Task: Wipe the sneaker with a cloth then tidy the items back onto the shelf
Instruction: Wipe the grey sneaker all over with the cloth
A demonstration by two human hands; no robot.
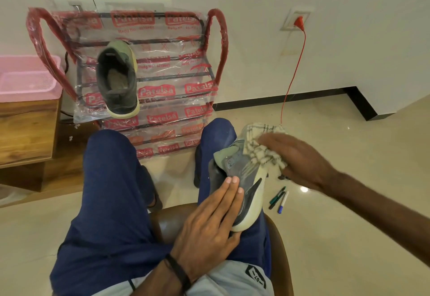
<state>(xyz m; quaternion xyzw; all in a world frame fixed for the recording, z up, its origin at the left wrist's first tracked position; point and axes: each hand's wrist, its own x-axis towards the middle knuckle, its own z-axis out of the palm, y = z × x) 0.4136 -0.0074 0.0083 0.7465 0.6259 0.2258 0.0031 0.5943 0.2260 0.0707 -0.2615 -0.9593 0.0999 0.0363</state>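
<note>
The person sits on a chair [277, 237] with the sneaker [242, 179] lying on its side on the right thigh, sole turned to the right. The left hand [209, 223] comes from below, wrist low, and lies flat on the heel part of the sneaker; its fingers [230, 186] are straight and pressed together, the thumb under the sole edge, so this grip only presses and steadies the shoe. The right arm reaches in from the right side, and the right hand [300, 158] lies over the toe end of the sneaker, fingers a little curled into the checked cloth [260, 146], holding it bunched against the shoe.

Beyond the sneaker, against the wall, stands the shelf [149, 72], wrapped in printed plastic, with a second sneaker [117, 81] on an upper rail. On the floor just right of the sneaker lie three markers [280, 199]. Far left of the sneaker a pink basket [28, 77] sits on a wooden cabinet [25, 130].
</note>
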